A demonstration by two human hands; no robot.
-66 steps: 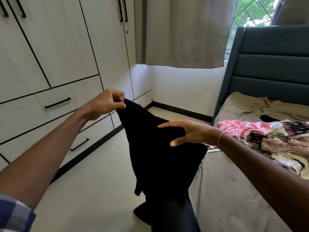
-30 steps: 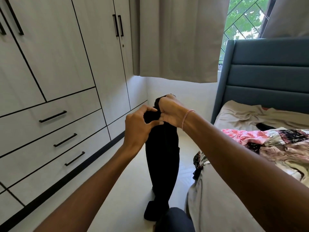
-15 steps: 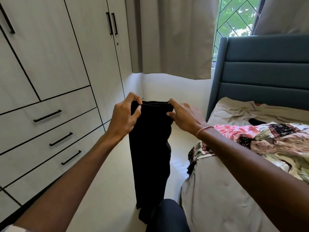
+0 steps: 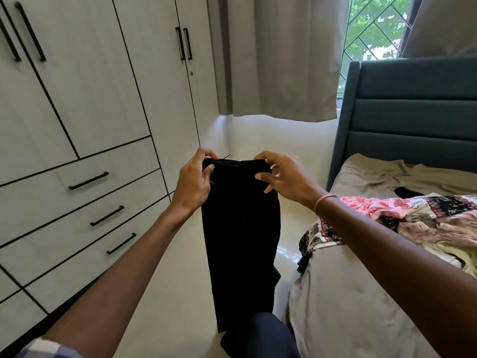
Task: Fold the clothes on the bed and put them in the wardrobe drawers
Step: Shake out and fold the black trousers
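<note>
A black garment (image 4: 241, 236) hangs lengthwise in the air between the wardrobe and the bed. My left hand (image 4: 194, 183) pinches its top left corner and my right hand (image 4: 282, 177) pinches its top right corner, so the top edge is held level. Its lower end drops behind my knee (image 4: 265, 337). A heap of patterned pink, white and black clothes (image 4: 413, 220) lies on the bed (image 4: 348, 306) at the right. The wardrobe drawers (image 4: 85, 202) at the left are closed, each with a black bar handle.
Tall wardrobe doors (image 4: 103, 73) fill the left side. A beige curtain (image 4: 281, 55) hangs ahead over a barred window (image 4: 374, 29). The teal padded headboard (image 4: 413, 112) stands at the right. Pale floor (image 4: 165, 293) runs between wardrobe and bed.
My hands, bunched together on the garment a second ago, have spread apart along its top edge. The black cloth now hangs flatter and wider.
</note>
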